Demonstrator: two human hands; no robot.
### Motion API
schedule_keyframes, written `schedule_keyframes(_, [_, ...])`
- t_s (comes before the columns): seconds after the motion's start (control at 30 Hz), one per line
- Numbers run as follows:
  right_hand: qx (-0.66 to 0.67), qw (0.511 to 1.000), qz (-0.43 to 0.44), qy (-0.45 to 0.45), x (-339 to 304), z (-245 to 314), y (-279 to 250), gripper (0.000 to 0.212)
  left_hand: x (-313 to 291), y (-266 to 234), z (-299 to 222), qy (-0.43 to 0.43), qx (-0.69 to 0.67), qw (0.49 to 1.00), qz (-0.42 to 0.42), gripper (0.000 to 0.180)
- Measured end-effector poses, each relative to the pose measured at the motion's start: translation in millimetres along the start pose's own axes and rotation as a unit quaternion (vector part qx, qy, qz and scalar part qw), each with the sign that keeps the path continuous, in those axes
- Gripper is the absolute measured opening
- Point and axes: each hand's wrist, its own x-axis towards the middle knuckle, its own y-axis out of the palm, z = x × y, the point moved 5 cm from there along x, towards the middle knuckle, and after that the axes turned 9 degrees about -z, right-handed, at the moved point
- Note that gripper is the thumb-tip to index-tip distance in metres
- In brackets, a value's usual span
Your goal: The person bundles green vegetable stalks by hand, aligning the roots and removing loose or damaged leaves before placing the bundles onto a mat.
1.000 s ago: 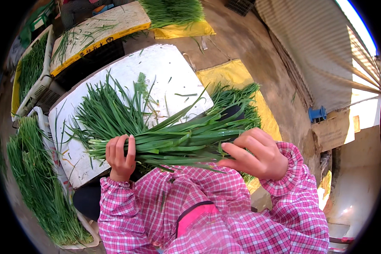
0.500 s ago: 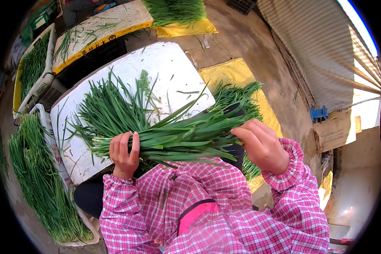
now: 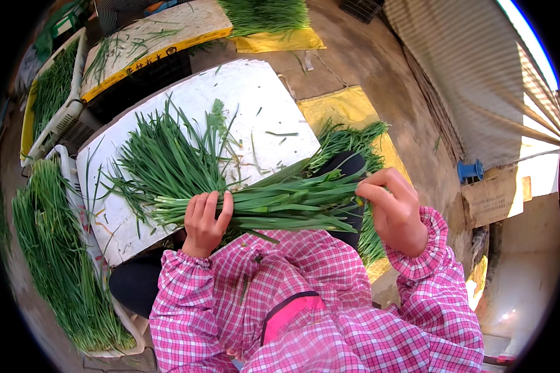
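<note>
A bunch of long green garlic chives (image 3: 286, 202) lies crosswise in front of me, pale stem ends left and leaf tips right. My left hand (image 3: 206, 222) is closed around it near the stem ends. At the leaf tips my right hand (image 3: 392, 208) is closed in a pinch, thumb against forefinger, with a small yellowish bit of leaf showing at the fingertips. Behind the bunch, a loose pile of chives (image 3: 168, 152) rests on a white board (image 3: 261, 87) strewn with scraps.
Left of me stands a white crate (image 3: 137, 339) heaped with chives, and another crate (image 3: 74, 112) is beyond it. More chives (image 3: 339, 140) lie on yellow sheeting (image 3: 342, 109) at the right. A second board (image 3: 193, 25) with a yellow edge stands farther back, near another person's striped clothing.
My left hand has slid rightward along the bunch, away from the stem ends. My right hand has shifted slightly right, and a yellowish bit now shows at its fingertips.
</note>
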Motion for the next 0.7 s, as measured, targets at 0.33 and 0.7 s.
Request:
schedule_keyframes(0.33, [0.000,0.997,0.082,0.012,-11,7,61,0.020,1,3,0,-0.004,0.065,0.998,0.026,0.027])
schedule_keyframes(0.7, [-0.027,0.996,0.048,-0.070,-7,12,56,0.020,0,2,-1,0.002,0.058,0.998,0.024,0.026])
